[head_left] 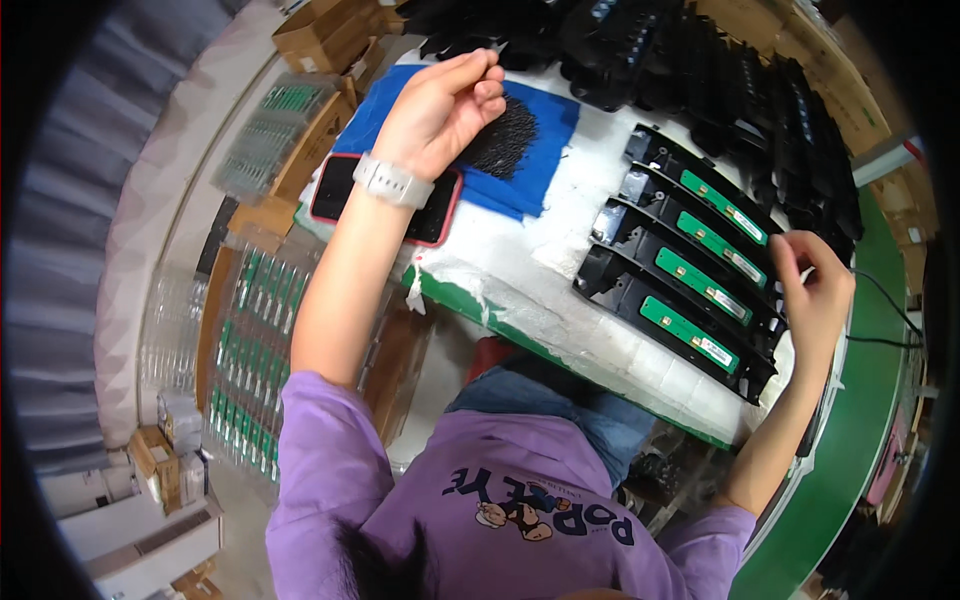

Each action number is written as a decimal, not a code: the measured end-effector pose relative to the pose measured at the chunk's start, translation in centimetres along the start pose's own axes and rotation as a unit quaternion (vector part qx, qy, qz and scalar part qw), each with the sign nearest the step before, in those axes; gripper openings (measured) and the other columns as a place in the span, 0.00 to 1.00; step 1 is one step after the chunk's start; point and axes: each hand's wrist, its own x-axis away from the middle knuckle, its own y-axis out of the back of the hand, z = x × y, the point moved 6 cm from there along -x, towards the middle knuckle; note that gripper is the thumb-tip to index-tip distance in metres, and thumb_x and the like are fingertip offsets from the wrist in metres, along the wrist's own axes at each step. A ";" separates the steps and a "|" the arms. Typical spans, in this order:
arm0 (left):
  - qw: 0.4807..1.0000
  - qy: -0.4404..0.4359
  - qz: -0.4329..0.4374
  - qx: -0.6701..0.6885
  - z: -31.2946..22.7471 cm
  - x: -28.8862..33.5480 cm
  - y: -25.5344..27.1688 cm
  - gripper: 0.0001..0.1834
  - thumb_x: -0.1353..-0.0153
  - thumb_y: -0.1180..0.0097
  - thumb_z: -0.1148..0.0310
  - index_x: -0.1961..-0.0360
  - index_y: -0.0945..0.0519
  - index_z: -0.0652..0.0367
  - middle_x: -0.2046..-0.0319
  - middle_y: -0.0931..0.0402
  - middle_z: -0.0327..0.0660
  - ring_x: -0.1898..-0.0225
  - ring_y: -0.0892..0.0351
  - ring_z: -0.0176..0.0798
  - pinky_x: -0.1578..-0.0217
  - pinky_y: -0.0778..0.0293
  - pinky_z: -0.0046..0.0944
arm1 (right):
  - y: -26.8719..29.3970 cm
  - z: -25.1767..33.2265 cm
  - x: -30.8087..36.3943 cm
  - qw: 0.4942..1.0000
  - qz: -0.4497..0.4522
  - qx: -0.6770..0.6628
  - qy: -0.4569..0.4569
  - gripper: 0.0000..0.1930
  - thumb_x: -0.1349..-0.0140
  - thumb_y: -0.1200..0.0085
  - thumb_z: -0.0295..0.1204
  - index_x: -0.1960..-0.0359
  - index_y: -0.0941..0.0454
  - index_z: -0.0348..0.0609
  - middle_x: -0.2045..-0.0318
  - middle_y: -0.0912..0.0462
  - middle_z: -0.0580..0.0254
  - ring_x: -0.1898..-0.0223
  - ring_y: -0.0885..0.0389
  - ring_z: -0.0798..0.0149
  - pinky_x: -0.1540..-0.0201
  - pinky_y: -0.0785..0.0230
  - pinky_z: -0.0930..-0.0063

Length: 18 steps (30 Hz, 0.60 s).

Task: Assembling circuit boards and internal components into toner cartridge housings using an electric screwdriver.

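Green boards point(703, 287) in black housings point(622, 288) lie just left of my loosely curled right hand point(815, 290); small black pieces point(510, 145) are piled near my bunched left hand point(445, 112). Whether either pinches anything, I cannot tell.

Just left of the right fingers point(784, 266), smooth black plastic housings point(612, 285) with a slight sheen; beneath the left fingers point(486, 91), a matt blue cloth-like sheet point(555, 125); bodyward of those, a glossy phone point(432, 223); between both hands' fingers, rough-edged white table covering point(540, 262).
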 end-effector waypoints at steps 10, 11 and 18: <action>0.987 0.125 0.082 0.064 5.3 2.1 -9.0 0.09 0.35 0.52 0.72 0.61 0.26 0.68 0.69 0.28 0.39 0.74 0.35 0.26 0.71 0.34 0.26 | 6.6 -12.5 8.9 0.880 0.023 0.432 -0.196 0.19 0.49 0.41 0.41 0.58 0.23 0.43 0.63 0.22 0.56 0.61 0.22 0.53 0.62 0.28 0.61; 0.986 0.136 0.090 0.040 5.9 2.2 -10.2 0.09 0.36 0.52 0.72 0.60 0.26 0.68 0.69 0.27 0.39 0.74 0.34 0.25 0.71 0.34 0.26 | 6.9 -13.1 8.9 0.882 0.014 0.426 -0.202 0.20 0.49 0.41 0.41 0.57 0.23 0.43 0.62 0.21 0.57 0.61 0.22 0.52 0.63 0.28 0.60; 0.972 0.175 0.150 0.046 9.7 2.1 -14.5 0.10 0.35 0.51 0.67 0.64 0.26 0.64 0.70 0.28 0.36 0.75 0.35 0.24 0.72 0.35 0.25 | 7.7 -15.0 11.2 0.866 0.069 0.356 -0.344 0.25 0.55 0.40 0.48 0.61 0.21 0.40 0.73 0.18 0.49 0.69 0.18 0.51 0.65 0.27 0.62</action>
